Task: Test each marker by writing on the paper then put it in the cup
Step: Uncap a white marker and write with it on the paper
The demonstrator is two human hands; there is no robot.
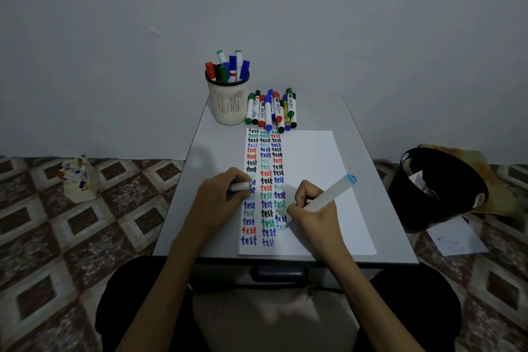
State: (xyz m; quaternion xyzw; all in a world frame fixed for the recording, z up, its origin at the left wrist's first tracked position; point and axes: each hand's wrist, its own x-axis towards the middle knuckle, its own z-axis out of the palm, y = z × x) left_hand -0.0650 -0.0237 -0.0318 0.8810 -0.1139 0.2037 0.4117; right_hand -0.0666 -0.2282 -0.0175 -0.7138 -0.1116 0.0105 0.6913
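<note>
A white sheet of paper [311, 168] lies on the small grey table [200, 174], with three columns of the word "test" in several colours. My right hand [310, 208] grips a white marker with a light blue end [331, 191], tip down on the paper at the foot of the third column. My left hand [221, 194] rests on the paper's left edge and holds a small white cap [239, 186]. A cream mesh cup [228, 100] at the table's back holds several markers. A pile of loose markers [271, 108] lies just right of the cup.
A black bin [437, 188] stands on the tiled floor to the right, with a marked paper sheet [457, 237] beside it. A cream box of markers [77, 180] sits on the floor at left. The wall is right behind the table.
</note>
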